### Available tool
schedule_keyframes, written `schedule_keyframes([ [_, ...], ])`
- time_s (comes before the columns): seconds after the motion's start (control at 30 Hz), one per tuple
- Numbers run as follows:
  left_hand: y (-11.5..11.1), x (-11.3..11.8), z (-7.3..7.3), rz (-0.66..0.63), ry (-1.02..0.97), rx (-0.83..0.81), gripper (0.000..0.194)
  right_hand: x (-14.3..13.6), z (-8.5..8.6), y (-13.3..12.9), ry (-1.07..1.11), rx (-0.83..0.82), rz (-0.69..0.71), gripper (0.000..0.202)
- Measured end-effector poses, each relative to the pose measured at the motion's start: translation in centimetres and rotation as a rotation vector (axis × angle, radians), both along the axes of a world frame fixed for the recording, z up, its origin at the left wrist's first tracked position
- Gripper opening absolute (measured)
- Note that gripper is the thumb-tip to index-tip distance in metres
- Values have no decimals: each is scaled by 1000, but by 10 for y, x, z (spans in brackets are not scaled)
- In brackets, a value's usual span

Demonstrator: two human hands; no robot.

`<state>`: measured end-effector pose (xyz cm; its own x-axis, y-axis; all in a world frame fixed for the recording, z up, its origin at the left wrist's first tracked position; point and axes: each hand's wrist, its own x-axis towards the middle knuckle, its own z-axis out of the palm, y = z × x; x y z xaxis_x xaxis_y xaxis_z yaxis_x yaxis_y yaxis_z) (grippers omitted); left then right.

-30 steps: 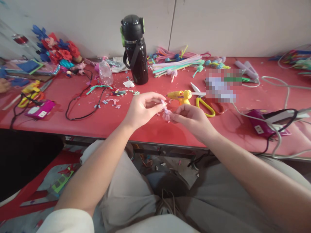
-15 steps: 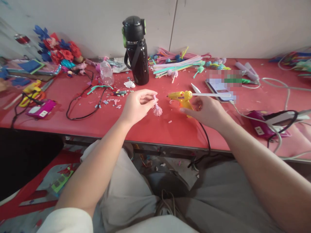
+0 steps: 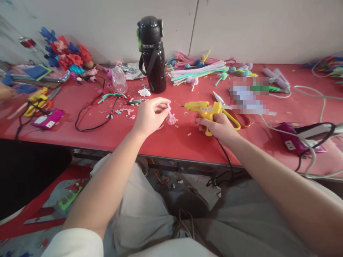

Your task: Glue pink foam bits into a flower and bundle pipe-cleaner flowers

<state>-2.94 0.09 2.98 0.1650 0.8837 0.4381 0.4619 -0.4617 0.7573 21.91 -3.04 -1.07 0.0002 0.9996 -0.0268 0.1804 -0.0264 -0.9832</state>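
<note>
L hand pinches a small pink flower by its thin stem, thumb vs. forefinger; the other fingers curl behind, partly hidden. Flower's head hangs down just beside the fingertips, L of the glue gun's tip. Its details are too small to make out, & can't tell if it touches the desk.

R hand has its fingers wrapped round the handle of the yellow glue gun, nozzle pointing L toward the flower but apart from it. Palm hides part of the handle; can't tell if a finger's on the trigger, or if the gun is clear of the desk. Its black cord drops over the desk edge, partly lost in the dark below.

Scissors lie behind the gun & R hand — blade tip and handle loops show, the middle is covered. Past them, a flat thing is pixelated, so no detail there. Purple box at far R is part-hidden by cables. Black bottle stands upright at the back, w/ the pipe cleaners beside it, ends tangled. Both forearms run in from below, R one cut off by the frame.
</note>
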Motion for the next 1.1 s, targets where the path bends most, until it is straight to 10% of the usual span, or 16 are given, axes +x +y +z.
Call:
schedule_keyframes([
  [1.1,0,-2,-5,39,20,-23,15,-19,6,-23,-98,90,170,31],
])
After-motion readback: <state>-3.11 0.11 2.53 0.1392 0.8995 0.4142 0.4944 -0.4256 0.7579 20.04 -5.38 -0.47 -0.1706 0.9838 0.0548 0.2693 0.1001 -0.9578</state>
